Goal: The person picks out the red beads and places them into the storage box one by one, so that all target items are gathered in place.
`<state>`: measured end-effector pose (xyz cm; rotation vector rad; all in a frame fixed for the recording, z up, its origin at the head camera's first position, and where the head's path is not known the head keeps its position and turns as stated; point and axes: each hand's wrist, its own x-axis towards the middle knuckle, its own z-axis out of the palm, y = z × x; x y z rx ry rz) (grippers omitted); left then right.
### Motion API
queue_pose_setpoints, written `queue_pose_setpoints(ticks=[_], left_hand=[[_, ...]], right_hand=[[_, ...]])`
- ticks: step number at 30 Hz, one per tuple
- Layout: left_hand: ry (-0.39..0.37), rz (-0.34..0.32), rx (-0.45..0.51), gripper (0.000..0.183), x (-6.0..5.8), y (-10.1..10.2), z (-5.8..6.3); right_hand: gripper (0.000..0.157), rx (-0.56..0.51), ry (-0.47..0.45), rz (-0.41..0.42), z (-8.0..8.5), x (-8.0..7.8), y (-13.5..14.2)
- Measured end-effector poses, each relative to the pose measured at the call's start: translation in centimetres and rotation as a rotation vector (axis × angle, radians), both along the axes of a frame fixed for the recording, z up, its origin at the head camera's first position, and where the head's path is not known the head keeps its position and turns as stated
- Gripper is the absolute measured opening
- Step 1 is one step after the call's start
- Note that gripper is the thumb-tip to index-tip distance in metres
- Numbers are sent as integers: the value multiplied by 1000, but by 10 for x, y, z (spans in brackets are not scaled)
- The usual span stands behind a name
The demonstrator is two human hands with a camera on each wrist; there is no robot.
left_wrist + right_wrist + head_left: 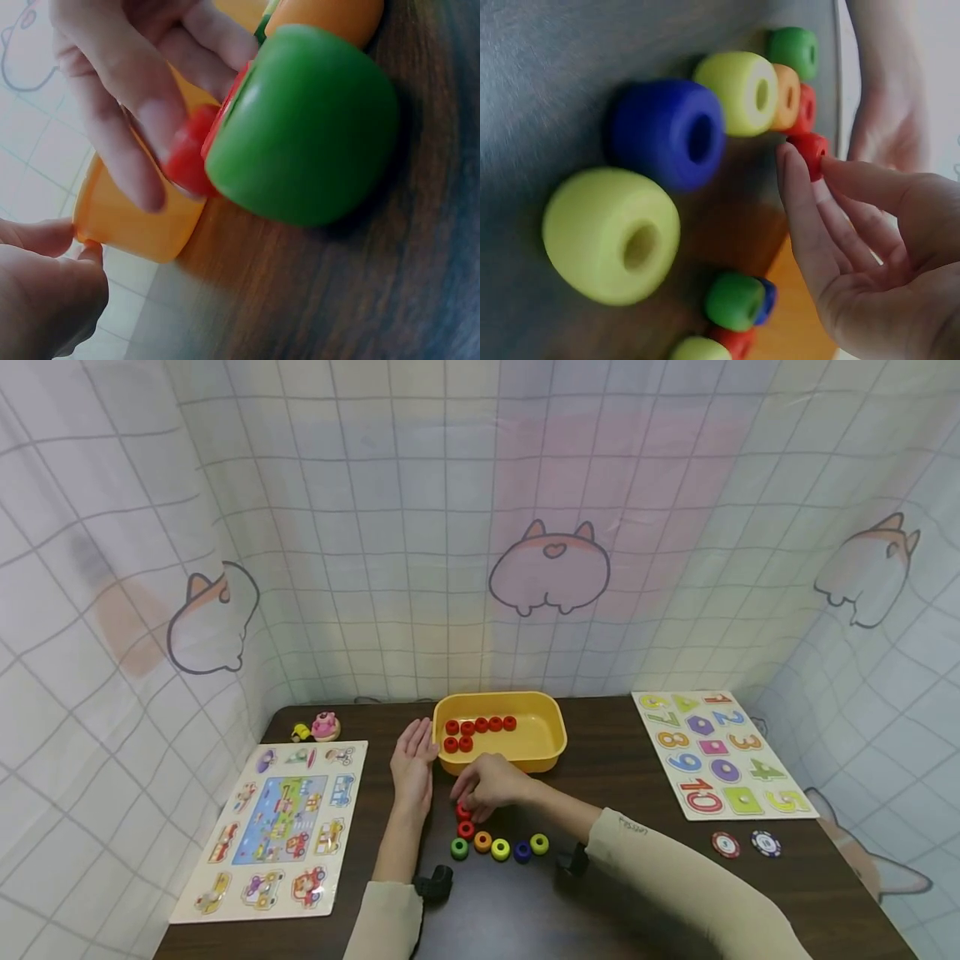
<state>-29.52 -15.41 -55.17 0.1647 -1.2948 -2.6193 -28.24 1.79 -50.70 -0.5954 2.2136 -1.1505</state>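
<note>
My right hand pinches a red bead between thumb and fingertips, just in front of the yellow tray. Another red bead stands below it, heading a row with a green bead, an orange bead, a yellow bead, a blue bead and a yellow-green bead. At the tray's left side, my left hand grips the rim between thumb and a finger, as the left wrist view shows. Several red beads sit inside the tray.
More beads, among them a green one, appear beside the tray in the right wrist view. A picture puzzle board lies left, below small toys. On the right are a number board and two chips.
</note>
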Motion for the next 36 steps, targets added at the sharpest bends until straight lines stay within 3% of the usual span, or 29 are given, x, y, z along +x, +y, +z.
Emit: queue_pose_setpoints(ticks=[8, 12, 16, 24, 31, 36], left_hand=[[9, 5, -12, 57, 1, 1, -1], [-7, -16, 6, 57, 2, -1, 1], [-5, -29, 12, 58, 1, -2, 1], [-11, 9, -12, 56, -2, 1, -4], [4, 8, -17, 56, -1, 3, -4], [1, 7, -12, 57, -1, 1, -4]], right_hand=[[21, -100, -59, -6, 38, -20, 13], [24, -119, -68, -50, 52, -40, 19], [26, -106, -82, -131, 56, -65, 25], [26, -22, -46, -235, 34, -94, 25], [19, 39, -1, -305, 12, -101, 15], [21, 78, 56, -323, 5, -102, 10]])
